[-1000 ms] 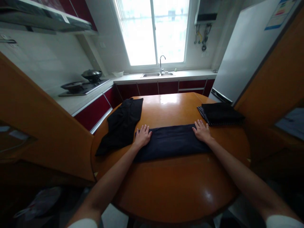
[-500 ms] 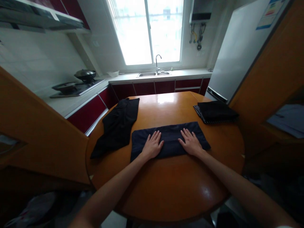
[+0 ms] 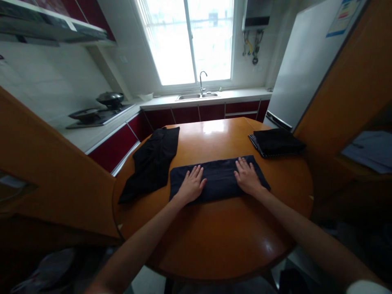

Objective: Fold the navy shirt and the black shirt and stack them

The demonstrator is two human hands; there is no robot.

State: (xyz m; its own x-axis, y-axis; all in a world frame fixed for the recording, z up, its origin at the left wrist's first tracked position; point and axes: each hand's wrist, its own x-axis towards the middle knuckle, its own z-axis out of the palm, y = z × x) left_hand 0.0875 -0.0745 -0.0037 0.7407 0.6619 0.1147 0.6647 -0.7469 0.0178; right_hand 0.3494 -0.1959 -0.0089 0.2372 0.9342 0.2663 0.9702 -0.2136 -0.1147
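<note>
A dark navy cloth (image 3: 219, 177), folded into a long strip, lies across the round wooden table (image 3: 214, 241). My left hand (image 3: 192, 185) lies flat on its left half with the fingers spread. My right hand (image 3: 246, 177) lies flat on its right half, fingers also stretched out. Neither hand grips anything. A loose black garment (image 3: 151, 160) is spread over the table's left edge. A folded black stack (image 3: 275, 141) rests at the table's right rear.
A counter with a stove and pans (image 3: 101, 108) runs along the left wall. A sink with a tap (image 3: 199, 92) sits under the window. A white fridge (image 3: 303, 65) stands at the right, next to a wooden cabinet (image 3: 352, 94).
Both hands slid from the cloth's outer ends in to its middle, then spread slightly outward again. The cloth stays flat.
</note>
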